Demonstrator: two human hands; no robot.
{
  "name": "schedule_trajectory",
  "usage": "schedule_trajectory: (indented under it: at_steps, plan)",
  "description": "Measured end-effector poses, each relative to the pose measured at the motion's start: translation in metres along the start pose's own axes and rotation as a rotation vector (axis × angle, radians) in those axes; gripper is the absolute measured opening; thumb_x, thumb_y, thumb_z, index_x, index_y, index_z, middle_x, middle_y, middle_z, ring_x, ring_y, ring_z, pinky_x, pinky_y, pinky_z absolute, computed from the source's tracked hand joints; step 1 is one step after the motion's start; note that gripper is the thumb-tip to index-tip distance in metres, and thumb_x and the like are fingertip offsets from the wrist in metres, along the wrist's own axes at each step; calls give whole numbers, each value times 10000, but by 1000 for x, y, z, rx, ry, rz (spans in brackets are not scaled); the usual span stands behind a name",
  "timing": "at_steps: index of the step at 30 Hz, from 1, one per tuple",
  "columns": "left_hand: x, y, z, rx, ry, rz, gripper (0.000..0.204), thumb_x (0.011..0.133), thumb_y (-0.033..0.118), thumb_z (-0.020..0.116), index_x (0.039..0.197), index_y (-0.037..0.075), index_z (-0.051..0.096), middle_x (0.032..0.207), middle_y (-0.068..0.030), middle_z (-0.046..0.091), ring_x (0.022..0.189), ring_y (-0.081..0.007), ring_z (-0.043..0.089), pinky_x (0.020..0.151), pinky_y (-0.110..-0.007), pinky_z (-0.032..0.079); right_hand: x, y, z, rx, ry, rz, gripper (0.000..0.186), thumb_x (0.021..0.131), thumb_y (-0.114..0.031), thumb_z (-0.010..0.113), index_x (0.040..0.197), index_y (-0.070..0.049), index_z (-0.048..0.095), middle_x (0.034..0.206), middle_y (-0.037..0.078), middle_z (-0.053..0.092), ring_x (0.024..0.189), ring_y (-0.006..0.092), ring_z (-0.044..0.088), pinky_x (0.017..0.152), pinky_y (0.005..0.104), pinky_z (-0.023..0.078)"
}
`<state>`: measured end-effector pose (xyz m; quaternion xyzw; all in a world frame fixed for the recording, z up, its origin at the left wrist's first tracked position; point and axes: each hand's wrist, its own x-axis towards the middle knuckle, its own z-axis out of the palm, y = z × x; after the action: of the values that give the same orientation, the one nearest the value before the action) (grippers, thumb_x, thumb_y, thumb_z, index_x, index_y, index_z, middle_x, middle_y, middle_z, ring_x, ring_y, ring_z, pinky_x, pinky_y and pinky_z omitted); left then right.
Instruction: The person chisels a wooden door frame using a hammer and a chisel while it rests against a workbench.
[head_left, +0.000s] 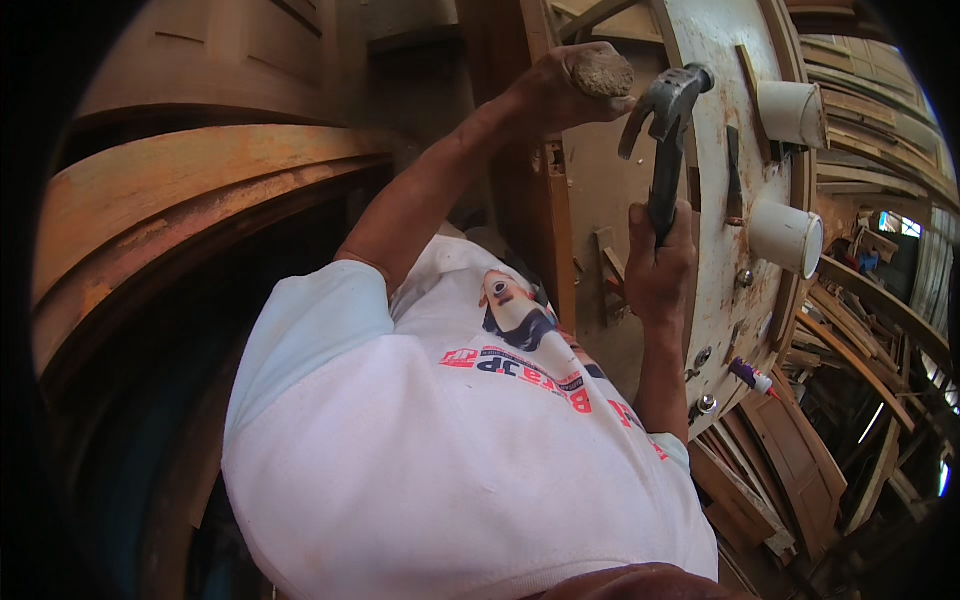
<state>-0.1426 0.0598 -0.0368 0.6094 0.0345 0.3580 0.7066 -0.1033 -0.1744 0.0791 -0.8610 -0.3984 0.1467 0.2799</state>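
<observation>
My left hand is closed around a thick wooden handle with a rough, battered round end. The rest of that tool is hidden below the hand. In my right hand is a claw hammer, held by its dark handle with the head up, close beside the wooden handle but apart from it. Beneath my left hand stands a wooden door on edge, with a small notch cut in its narrow side.
On the right, a worn white bench top bears two white tubs, a slim dark tool, round metal knobs and a small bottle. Stacked planks and panelled doors lie beyond. Curved boards are at the left.
</observation>
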Motion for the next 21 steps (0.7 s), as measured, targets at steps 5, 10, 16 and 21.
schedule_trajectory:
  at_steps: [5, 10, 16, 21]
  plan:
    - [8, 11, 9, 308, -61, -92, 297, 885, 233, 821, 1096, 84, 674, 925, -27, 701, 820, -103, 635, 819, -281, 563, -48, 85, 55, -18, 78, 174, 270, 981, -245, 723, 1029, -16, 587, 760, 131, 635, 641, 263, 621, 621, 394, 486]
    - [8, 7, 24, 190, -23, -82, 161, 881, 150, 735, 978, 65, 640, 788, -10, 657, 701, -103, 626, 684, -317, 560, -90, 141, 71, -87, -36, 461, 425, 902, -315, 801, 1076, 12, 594, 809, 232, 672, 765, 384, 693, 707, 439, 529]
    - [62, -63, -60, 35, 428, -369, 103, 894, 52, 705, 848, 80, 617, 740, 38, 611, 653, -65, 598, 588, -252, 500, -92, 130, 59, -74, -160, 602, 540, 830, -370, 860, 1008, 36, 553, 836, 306, 680, 847, 460, 708, 715, 468, 535]
    - [40, 14, 83, 341, 396, 137, 116, 890, 45, 698, 827, 86, 608, 741, 28, 592, 630, -74, 570, 557, -286, 480, -107, 170, 79, 105, -116, 645, 545, 810, -356, 883, 975, 36, 542, 850, 328, 682, 881, 486, 713, 711, 482, 541]
